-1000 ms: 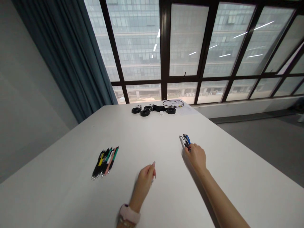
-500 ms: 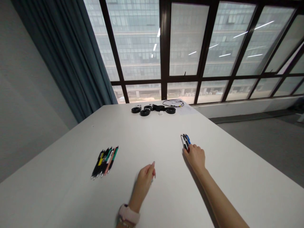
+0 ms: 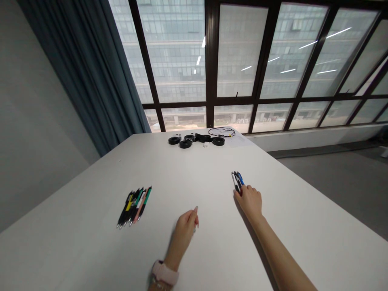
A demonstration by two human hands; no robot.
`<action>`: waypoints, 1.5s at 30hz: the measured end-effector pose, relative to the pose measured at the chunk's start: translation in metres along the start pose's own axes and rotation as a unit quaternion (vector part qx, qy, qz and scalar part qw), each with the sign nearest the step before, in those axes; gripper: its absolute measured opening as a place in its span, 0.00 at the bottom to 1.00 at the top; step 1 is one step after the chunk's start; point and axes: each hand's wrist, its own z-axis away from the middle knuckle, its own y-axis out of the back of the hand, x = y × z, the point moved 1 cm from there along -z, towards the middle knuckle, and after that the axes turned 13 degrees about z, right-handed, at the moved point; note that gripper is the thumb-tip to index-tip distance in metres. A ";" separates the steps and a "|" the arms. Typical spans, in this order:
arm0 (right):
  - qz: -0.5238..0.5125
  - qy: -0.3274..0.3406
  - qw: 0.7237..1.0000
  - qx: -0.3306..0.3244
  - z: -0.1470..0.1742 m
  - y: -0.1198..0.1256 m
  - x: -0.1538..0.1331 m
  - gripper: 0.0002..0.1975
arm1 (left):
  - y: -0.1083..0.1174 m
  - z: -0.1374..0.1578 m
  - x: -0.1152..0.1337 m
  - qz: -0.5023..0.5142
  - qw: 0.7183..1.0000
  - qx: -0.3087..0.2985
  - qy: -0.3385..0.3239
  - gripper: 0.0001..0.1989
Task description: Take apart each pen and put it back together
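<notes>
My right hand [image 3: 250, 201] is closed around the near part of a few pens [image 3: 237, 180] lying side by side at the right of the white table. Their far ends stick out past my fingers: white, black and blue. The near ends are hidden under the hand. In the lower middle, my left hand [image 3: 186, 221] is held over the table with fingers curled and thumb pressed against them; nothing shows in its grasp. To the left of it, apart from both hands, lies a row of several pens [image 3: 134, 207] in black, yellow, green and pink.
At the far end of the white table [image 3: 188, 173] lie several black rolls [image 3: 185, 144], small white pieces [image 3: 205, 144] and a coiled black cable [image 3: 221, 132]. A blue curtain [image 3: 91, 68] hangs behind the left edge. Windows run along the back.
Only a very slight shift of the view shows. Both hands and the pens stay where they were.
</notes>
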 end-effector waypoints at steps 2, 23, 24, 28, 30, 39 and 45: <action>0.001 -0.001 1.000 0.000 0.000 -0.001 0.000 0.13 | 0.000 0.000 0.000 0.001 1.000 0.001 0.001 0.34; -0.255 0.200 0.942 0.086 0.045 0.042 -0.065 0.17 | 0.000 -0.001 0.000 -0.018 1.000 -0.012 -0.010 0.33; -0.288 0.207 0.933 0.059 0.054 0.043 -0.074 0.17 | 0.000 -0.001 0.001 -0.022 1.000 -0.013 -0.015 0.32; -0.386 0.196 0.901 -0.036 0.075 0.041 -0.097 0.15 | 0.001 -0.003 0.002 -0.049 0.998 -0.014 -0.048 0.30; -0.417 0.181 0.889 -0.063 0.075 0.038 -0.099 0.15 | 0.003 -0.004 0.001 -0.071 0.996 -0.014 -0.051 0.28; -0.458 0.168 0.863 -0.132 0.072 0.029 -0.100 0.14 | 0.002 0.004 0.000 -0.217 0.973 -0.036 -0.068 0.23; -0.452 0.171 0.865 -0.139 0.072 0.029 -0.099 0.14 | -0.001 0.010 0.006 -0.295 0.953 -0.030 -0.056 0.22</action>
